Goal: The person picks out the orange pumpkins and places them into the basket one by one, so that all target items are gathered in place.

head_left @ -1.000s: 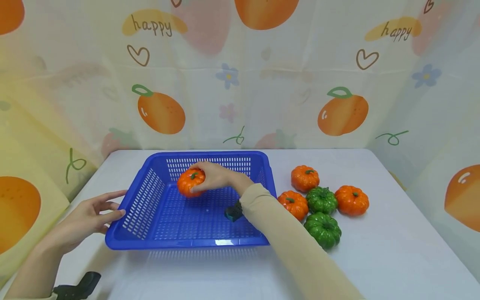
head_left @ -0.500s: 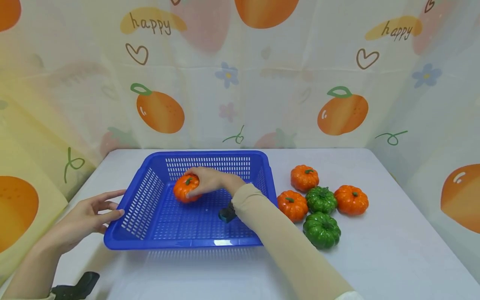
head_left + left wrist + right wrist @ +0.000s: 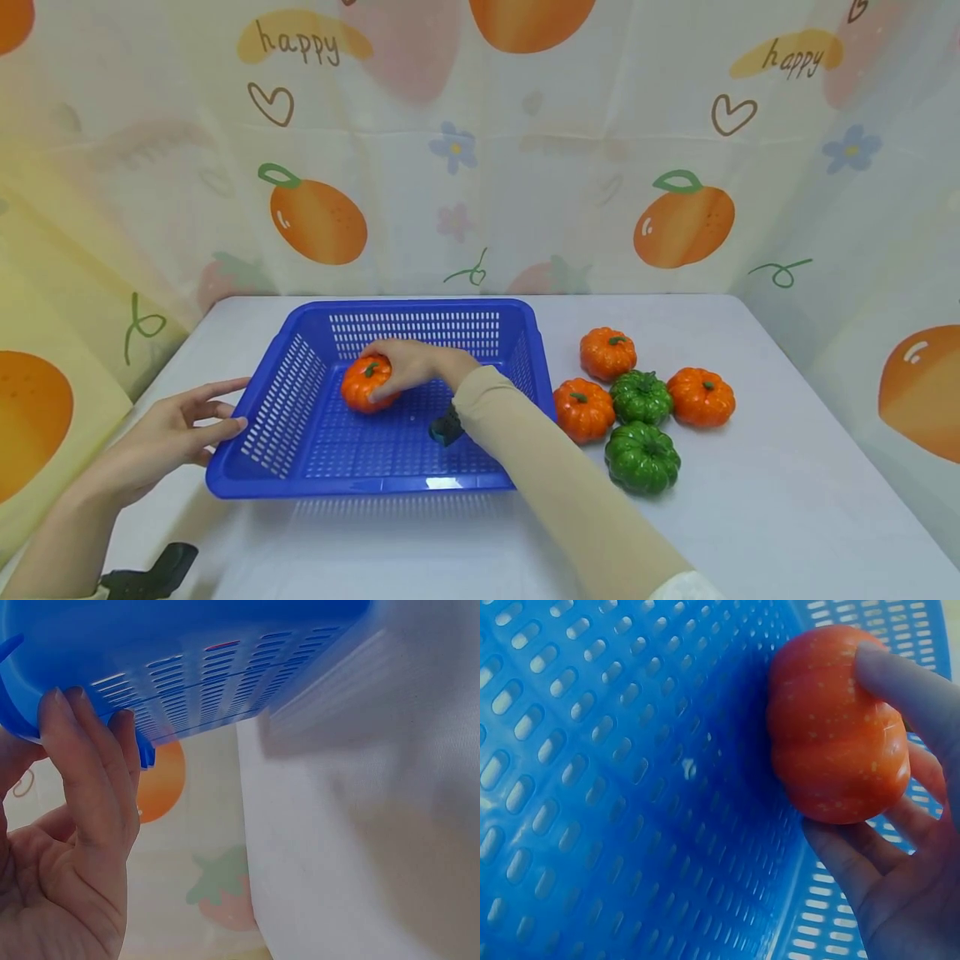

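Note:
My right hand (image 3: 408,367) reaches into a blue plastic basket (image 3: 375,487) and grips a small orange pumpkin (image 3: 360,385) with a green stem. The right wrist view shows the thumb on one side of the pumpkin (image 3: 832,727) and the fingers round the other, close over the slotted floor. At the basket's left end, my left hand (image 3: 168,437) holds the rim. Its fingers (image 3: 94,772) lie against the outer wall in the left wrist view, with the thumb up toward the rim.
Right of the basket on the white table (image 3: 795,500) sit several more pumpkins: orange ones (image 3: 608,353), (image 3: 583,410), (image 3: 701,397) and green ones (image 3: 641,398), (image 3: 642,458). A printed fabric curtain (image 3: 525,183) hangs behind the table.
My right hand has moved the orange pumpkin slightly left and down inside the basket. The left hand keeps its hold on the rim, and the other pumpkins have stayed put.

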### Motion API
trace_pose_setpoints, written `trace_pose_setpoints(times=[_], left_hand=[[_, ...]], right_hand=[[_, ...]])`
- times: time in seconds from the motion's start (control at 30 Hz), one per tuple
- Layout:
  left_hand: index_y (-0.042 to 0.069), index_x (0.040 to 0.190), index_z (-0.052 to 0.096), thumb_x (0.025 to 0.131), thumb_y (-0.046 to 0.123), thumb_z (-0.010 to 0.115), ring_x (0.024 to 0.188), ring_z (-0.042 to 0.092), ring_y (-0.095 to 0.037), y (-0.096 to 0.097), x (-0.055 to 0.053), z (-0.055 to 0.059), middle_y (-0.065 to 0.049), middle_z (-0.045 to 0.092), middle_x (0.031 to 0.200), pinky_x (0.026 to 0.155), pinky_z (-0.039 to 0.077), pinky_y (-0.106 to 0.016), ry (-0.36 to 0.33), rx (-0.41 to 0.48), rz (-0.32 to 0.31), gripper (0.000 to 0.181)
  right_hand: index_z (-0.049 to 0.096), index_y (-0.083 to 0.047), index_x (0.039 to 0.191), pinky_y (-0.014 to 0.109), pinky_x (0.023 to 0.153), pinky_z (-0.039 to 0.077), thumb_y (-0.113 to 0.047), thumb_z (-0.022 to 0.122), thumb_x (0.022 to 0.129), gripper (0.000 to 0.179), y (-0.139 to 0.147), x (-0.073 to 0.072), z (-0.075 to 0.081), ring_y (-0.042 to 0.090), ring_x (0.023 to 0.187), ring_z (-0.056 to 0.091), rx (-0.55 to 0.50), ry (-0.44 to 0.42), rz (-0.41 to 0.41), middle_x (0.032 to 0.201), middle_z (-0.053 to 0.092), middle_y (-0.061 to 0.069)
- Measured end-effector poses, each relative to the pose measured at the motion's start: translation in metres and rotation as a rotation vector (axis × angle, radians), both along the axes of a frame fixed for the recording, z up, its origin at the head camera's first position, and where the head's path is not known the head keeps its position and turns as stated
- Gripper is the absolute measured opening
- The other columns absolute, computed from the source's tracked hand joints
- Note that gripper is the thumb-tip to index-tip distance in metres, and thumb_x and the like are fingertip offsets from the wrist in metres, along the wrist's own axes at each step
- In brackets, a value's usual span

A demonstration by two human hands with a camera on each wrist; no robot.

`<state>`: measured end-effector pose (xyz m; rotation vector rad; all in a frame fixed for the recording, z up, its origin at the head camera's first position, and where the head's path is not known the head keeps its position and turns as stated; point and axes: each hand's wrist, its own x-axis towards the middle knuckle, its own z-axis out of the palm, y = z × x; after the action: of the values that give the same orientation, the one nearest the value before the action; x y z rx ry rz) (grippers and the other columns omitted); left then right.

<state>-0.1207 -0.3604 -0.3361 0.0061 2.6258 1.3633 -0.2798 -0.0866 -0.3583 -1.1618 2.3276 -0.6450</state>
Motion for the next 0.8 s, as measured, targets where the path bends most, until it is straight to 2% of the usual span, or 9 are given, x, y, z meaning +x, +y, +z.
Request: trace_pose_setpoints(times=[0.27, 0.6, 0.8], left_hand=[[0.0, 0.143, 0.024, 0.09, 0.026, 0.06, 0.075, 0.064, -0.02, 0.0008, 0.0002, 0.0, -0.01, 0.058, 0.092, 0.065, 0.056, -0.036, 0.0, 0.006, 0.002, 0.069], [0.0, 0.144, 0.024, 0.09, 0.025, 0.06, 0.074, 0.064, -0.02, 0.0006, -0.0005, 0.0003, -0.01, 0.058, 0.093, 0.065, 0.056, -0.036, 0.001, 0.004, 0.005, 0.069], [0.0, 0.144, 0.024, 0.09, 0.025, 0.06, 0.074, 0.064, -0.021, 0.0007, -0.0008, 0.0002, -0.01, 0.057, 0.093, 0.065, 0.056, -0.035, -0.009, 0.01, 0.003, 0.069]], right_hand=[[0.041, -0.012, 0.133, 0.018, 0.092, 0.04, -0.031, 0.068, 0.082, 0.06, -0.0018, 0.0004, -0.0017, 0.013, 0.107, 0.047, -0.012, -0.015, 0.008, 0.123, 0.05, 0.002], [0.038, -0.014, 0.137, 0.023, 0.096, 0.039, -0.032, 0.066, 0.083, 0.063, -0.0039, -0.0001, -0.002, 0.015, 0.113, 0.045, 0.023, 0.027, 0.015, 0.129, 0.047, 0.004], [0.037, -0.014, 0.139, 0.021, 0.095, 0.04, -0.03, 0.066, 0.084, 0.065, -0.0042, 0.0007, -0.0027, 0.015, 0.113, 0.045, 0.01, -0.013, 0.012, 0.13, 0.046, 0.005]])
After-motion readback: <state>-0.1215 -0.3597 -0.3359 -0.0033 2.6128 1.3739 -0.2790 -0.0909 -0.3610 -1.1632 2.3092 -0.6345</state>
